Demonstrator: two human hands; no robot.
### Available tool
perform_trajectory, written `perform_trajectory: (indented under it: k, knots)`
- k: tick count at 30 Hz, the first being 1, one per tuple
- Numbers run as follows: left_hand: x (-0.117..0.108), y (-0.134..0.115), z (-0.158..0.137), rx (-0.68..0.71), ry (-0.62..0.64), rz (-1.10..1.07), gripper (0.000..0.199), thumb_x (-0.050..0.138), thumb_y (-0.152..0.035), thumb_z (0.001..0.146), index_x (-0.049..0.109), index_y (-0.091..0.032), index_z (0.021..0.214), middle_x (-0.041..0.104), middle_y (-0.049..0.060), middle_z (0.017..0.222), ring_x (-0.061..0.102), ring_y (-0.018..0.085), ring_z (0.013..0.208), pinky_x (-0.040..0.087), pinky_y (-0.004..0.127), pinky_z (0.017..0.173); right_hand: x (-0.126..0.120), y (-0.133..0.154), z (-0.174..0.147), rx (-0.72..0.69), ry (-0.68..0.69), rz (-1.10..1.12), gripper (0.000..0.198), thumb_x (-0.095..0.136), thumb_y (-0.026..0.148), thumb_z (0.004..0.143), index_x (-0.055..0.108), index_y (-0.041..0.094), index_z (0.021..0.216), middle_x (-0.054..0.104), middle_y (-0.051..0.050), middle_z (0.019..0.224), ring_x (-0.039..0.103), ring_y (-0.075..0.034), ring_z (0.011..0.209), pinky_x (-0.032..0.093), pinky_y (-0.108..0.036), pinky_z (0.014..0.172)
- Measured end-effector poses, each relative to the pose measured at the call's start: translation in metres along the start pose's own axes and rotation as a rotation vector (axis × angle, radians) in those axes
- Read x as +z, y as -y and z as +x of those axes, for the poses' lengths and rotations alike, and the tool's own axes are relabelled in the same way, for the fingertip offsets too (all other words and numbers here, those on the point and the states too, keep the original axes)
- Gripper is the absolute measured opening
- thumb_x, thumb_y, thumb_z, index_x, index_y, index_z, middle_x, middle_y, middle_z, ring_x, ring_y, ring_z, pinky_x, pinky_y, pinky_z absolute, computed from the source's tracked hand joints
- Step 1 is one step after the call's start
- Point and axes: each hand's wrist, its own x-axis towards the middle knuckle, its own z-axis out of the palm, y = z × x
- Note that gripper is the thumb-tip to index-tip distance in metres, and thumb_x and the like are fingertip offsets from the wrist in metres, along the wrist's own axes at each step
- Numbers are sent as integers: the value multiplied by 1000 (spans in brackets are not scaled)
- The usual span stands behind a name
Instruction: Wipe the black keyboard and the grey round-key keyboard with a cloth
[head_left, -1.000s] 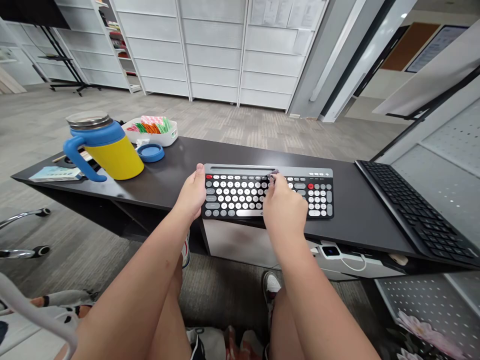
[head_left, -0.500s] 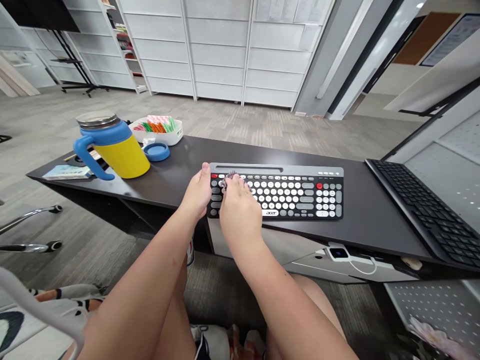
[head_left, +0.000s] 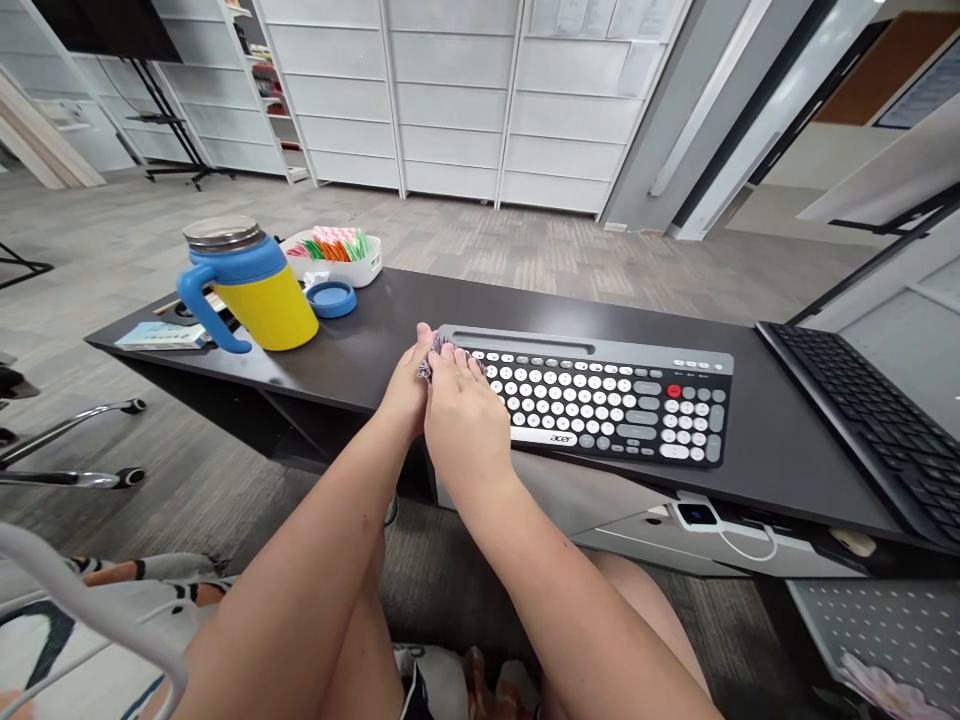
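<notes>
A black and grey keyboard [head_left: 562,395] with round white keys lies on the dark desk, slightly angled. My left hand [head_left: 409,385] grips its left end, thumb up along the top corner. Over the upper left keys, my right hand [head_left: 466,405] presses a crumpled dark striped cloth [head_left: 433,358], fingers closed on it. Most of the cloth is hidden under the fingers. The two hands touch or nearly touch at the keyboard's left edge.
Left on the desk [head_left: 660,335] stand a blue and yellow mug [head_left: 270,300], a blue lid [head_left: 331,299] and a white basket [head_left: 367,268] of colourful packets. A second black keyboard [head_left: 855,420] lies at right. A smartwatch [head_left: 697,514] sits below the desk edge.
My right hand has moved the cloth left to the keyboard's left edge, closer to my left hand. The keyboard has tilted slightly, its right end nearer me. The view has shifted a little.
</notes>
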Motion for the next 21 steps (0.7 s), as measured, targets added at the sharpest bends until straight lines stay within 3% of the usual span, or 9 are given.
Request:
perform_trajectory:
  k: [2, 5, 9, 12, 16, 21]
  knots:
    - [-2, 1, 2, -22, -9, -24, 56, 52, -77, 98, 66, -24, 89, 71, 3, 83, 74, 23, 99, 59, 32, 90, 2, -2, -1, -37, 16, 7, 40, 41, 10, 108, 67, 5, 138, 64, -20, 148, 60, -25, 142, 45, -41, 125]
    - [-4, 4, 6, -37, 75, -63, 72, 39, -88, 94, 71, -23, 94, 74, 6, 85, 76, 25, 98, 61, 34, 87, 2, -10, -2, -85, 60, 43, 38, 42, 10, 107, 69, 9, 135, 65, -17, 148, 60, -24, 142, 45, -41, 125]
    - [-4, 4, 11, -70, 134, -113, 77, 39, -90, 92, 73, -21, 97, 76, 10, 85, 77, 27, 96, 61, 36, 87, -2, -24, -3, -155, 119, 94, 37, 45, 9, 106, 69, 12, 135, 65, -14, 149, 59, -21, 142, 44, -38, 125]
    - [-4, 4, 13, -97, 185, -156, 64, 48, -79, 97, 72, -20, 95, 78, 10, 87, 78, 27, 96, 62, 38, 89, -8, -32, -3, -214, 171, 111, 37, 44, 10, 107, 68, 14, 135, 65, -12, 149, 60, -19, 142, 43, -38, 126]
    - [-6, 6, 16, -126, 163, -144, 36, 69, -55, 95, 71, -20, 87, 76, 7, 80, 77, 24, 81, 62, 37, 83, -17, -41, -7, -279, 257, 111, 38, 43, 9, 107, 68, 13, 135, 65, -12, 150, 59, -20, 143, 42, -41, 126]
    - [-4, 8, 15, -83, 146, -41, 35, 75, -53, 91, 74, -18, 93, 80, 9, 91, 77, 25, 78, 63, 38, 74, -21, -51, -21, -351, 312, 121, 39, 44, 7, 105, 68, 12, 136, 64, -12, 151, 59, -20, 143, 39, -40, 129]
